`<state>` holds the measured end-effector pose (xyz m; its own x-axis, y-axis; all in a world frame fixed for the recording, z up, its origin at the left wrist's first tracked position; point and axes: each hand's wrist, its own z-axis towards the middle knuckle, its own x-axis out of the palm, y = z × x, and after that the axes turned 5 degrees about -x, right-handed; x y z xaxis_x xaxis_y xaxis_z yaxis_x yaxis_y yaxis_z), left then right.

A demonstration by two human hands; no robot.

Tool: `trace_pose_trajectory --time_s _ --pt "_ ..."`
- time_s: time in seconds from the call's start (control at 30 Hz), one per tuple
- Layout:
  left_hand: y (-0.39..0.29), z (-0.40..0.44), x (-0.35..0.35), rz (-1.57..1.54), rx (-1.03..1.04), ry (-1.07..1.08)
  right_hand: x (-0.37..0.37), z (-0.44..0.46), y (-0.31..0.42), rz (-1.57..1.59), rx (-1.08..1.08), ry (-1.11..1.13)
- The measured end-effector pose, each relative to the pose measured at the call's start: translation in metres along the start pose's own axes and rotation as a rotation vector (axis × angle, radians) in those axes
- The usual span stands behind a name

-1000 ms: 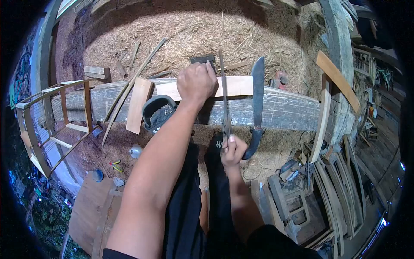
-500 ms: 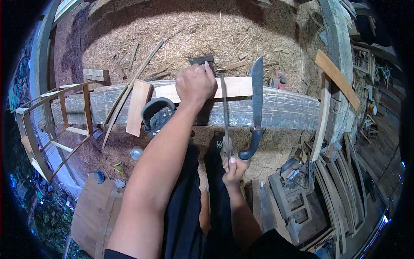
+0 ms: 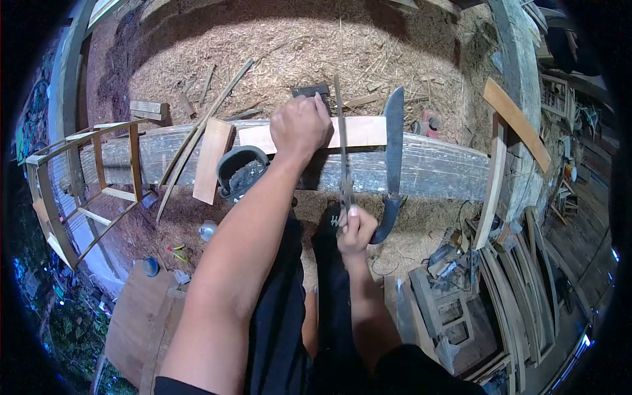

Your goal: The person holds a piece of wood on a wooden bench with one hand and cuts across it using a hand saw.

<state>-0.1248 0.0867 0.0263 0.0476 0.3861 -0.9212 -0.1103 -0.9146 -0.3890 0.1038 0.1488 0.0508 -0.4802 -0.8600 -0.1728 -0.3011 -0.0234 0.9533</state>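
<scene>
My left hand (image 3: pixel 301 128) is closed over a pale wooden board (image 3: pixel 365 131), pressing it down on the weathered beam (image 3: pixel 434 168). In my right hand (image 3: pixel 357 230) is the handle of a handsaw (image 3: pixel 343 145). Seen edge-on, the thin blade crosses the board just right of my left hand and points away from me. A machete (image 3: pixel 394 141) with a dark curved handle lies across the beam, right beside the board's end. Under my left hand, a dark block (image 3: pixel 310 91) shows at the beam's far side.
A dark open container (image 3: pixel 242 171) and a short board (image 3: pixel 212 161) sit left of my forearm. A slatted wooden frame (image 3: pixel 82 191) stands at the left. Wood strips (image 3: pixel 526 309) lean at the right. Shavings (image 3: pixel 263 46) cover the ground beyond the beam.
My right hand has pushed the handsaw forward, away from my body, so more blade reaches past the board. My left hand stays in place on the board.
</scene>
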Motion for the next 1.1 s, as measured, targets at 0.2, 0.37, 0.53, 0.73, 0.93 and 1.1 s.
trace_pose_trajectory --time_s 0.2,0.37,0.53,0.73,0.93,1.1 --pt "0.0 0.003 0.0 0.024 -0.033 -0.003 -0.027 -0.067 -0.007 0.005 0.084 -0.014" --pt "-0.003 0.001 -0.004 0.018 -0.039 0.015 -0.008 -0.005 -0.002 -0.011 0.052 0.036" --pt "0.0 0.0 0.003 0.024 -0.026 -0.018 -0.026 -0.062 0.003 -0.024 0.062 0.01" --pt "0.0 0.001 -0.002 0.009 -0.023 -0.021 -0.011 -0.005 -0.001 0.036 0.025 0.039" --pt "-0.002 0.004 -0.005 0.022 -0.047 0.033 -0.026 -0.062 0.005 -0.016 0.089 0.016" --pt "-0.002 0.006 -0.002 0.011 -0.046 0.055 -0.012 -0.009 0.007 0.005 0.084 0.017"
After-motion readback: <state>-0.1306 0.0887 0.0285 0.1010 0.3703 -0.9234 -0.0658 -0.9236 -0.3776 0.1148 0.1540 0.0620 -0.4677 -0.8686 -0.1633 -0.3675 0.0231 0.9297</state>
